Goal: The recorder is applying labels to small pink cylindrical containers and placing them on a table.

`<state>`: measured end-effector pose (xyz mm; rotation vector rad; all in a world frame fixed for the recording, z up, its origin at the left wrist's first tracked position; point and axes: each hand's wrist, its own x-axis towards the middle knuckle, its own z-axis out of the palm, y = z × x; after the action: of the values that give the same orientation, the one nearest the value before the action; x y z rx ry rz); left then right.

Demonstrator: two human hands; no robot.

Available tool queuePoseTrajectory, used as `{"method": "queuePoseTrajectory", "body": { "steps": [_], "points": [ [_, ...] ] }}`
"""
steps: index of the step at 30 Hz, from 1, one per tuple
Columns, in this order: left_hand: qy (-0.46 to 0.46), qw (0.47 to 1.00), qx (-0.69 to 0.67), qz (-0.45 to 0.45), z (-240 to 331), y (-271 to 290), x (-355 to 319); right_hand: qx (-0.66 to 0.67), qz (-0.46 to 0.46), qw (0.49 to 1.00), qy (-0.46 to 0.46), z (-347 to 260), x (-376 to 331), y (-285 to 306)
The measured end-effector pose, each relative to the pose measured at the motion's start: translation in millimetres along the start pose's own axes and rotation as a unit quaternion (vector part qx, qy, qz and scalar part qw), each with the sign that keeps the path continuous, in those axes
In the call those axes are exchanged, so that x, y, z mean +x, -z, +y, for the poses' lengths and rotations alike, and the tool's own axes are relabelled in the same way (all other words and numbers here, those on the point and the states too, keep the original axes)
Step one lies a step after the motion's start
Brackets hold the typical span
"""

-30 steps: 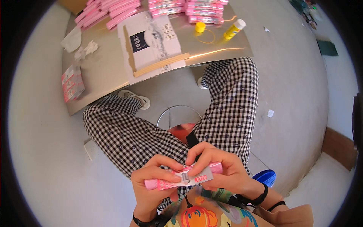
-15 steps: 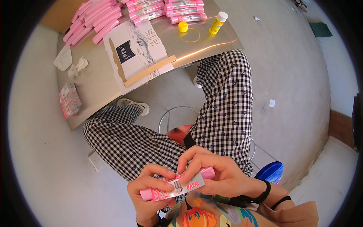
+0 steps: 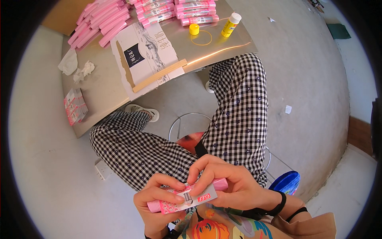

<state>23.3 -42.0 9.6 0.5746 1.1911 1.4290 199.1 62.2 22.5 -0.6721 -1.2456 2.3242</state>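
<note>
- Far left, near the table (image 3: pixel 93 95) edge: a stack of grey-and-pink labels (image 3: pixel 75 106); crumpled tissue (image 3: pixel 88 68) beyond it.
- Far side, left: a heap of plain pink rolls (image 3: pixel 113 24), no labels that we can see.
- Mid-table: printed white card (image 3: pixel 149 65), a wooden strip (image 3: pixel 159 76) along its near edge.
- Our left hand (image 3: pixel 149 199): gripping the left end of one pink roll (image 3: pixel 220 184), fingertips on its label (image 3: pixel 189 199).
- That roll: held up over our lap, slightly tilted, right end higher.
- Beyond, toward the right: stacked labelled rolls (image 3: pixel 197 20), then a yellow cap (image 3: pixel 194 29).
- Our right hand (image 3: pixel 230 179): gripping the roll's right part, fingertips bent onto the label's upper edge.
- Right on the table: an upright yellow glue tube (image 3: pixel 230 26).
- Change: hardly any since half a second ago; same grip, view slightly shifted. We judge the label is being held steady.
</note>
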Motion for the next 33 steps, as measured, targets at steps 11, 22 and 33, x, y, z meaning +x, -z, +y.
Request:
{"method": "queuePoseTrajectory", "body": {
  "steps": [11, 22, 33],
  "points": [
    [-0.007, 0.999, -0.034, 0.004, -2.5, -1.3, 0.3, -0.024, 0.002, 1.0, 0.005, -0.4, 0.8, -0.3],
    [0.025, 0.997, -0.068, -0.015, -3.6, -1.7, 3.7, -0.004, 0.001, 1.0, 0.024, 1.9, -1.9, 3.9],
    [0.102, 0.992, -0.068, -0.002, 2.2, -3.1, 2.8, 0.101, 0.026, 0.99, -0.094, 0.5, -5.2, 7.1]
  ]
}}
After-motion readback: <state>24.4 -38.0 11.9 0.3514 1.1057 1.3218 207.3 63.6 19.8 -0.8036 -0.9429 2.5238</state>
